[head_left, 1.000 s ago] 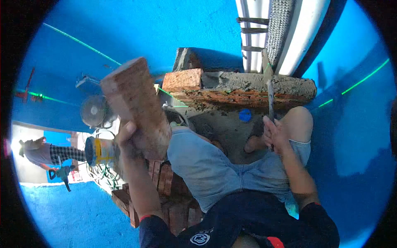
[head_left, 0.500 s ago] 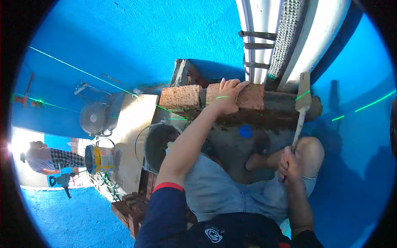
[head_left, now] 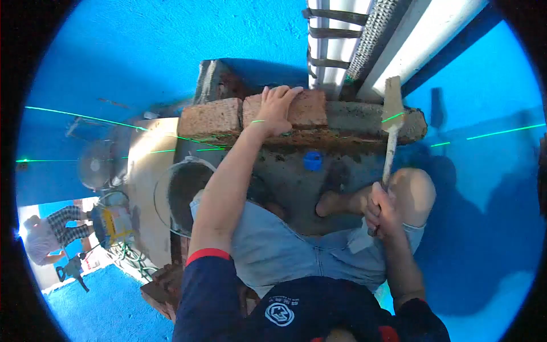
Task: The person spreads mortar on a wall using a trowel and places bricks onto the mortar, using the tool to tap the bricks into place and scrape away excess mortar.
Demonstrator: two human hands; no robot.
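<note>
Brick (head_left: 310,108) is lying directly beneath the left grip (head_left: 276,111), on top of a low brick course (head_left: 342,137). That grip is spreading its fingers over the upper face, unclenched, touching the brick rather than wrapping around it. Just left of the left grip, a second brick (head_left: 211,115) is sitting in line with the first, a narrow joint showing between them. Right of the left grip, grey mortar (head_left: 356,118) is covering the course.

The right grip (head_left: 383,212) is clenching the handle of a trowel (head_left: 393,105), whose blade is pointing away beyond that grip, over the mortar's right end (whether the two are touching, I cannot tell). Green laser light is crossing the blade and the left wrist.

Nearer the body than the left grip, and to its left, a bucket (head_left: 196,162) is standing beside the forearm. A blue round object (head_left: 312,161) is lying on the floor between the grips. Beyond the right grip, a white pipe (head_left: 421,48) is running along the blue wall. Far left of the left grip, a co-worker (head_left: 44,242) is standing near a power tool (head_left: 71,271).
</note>
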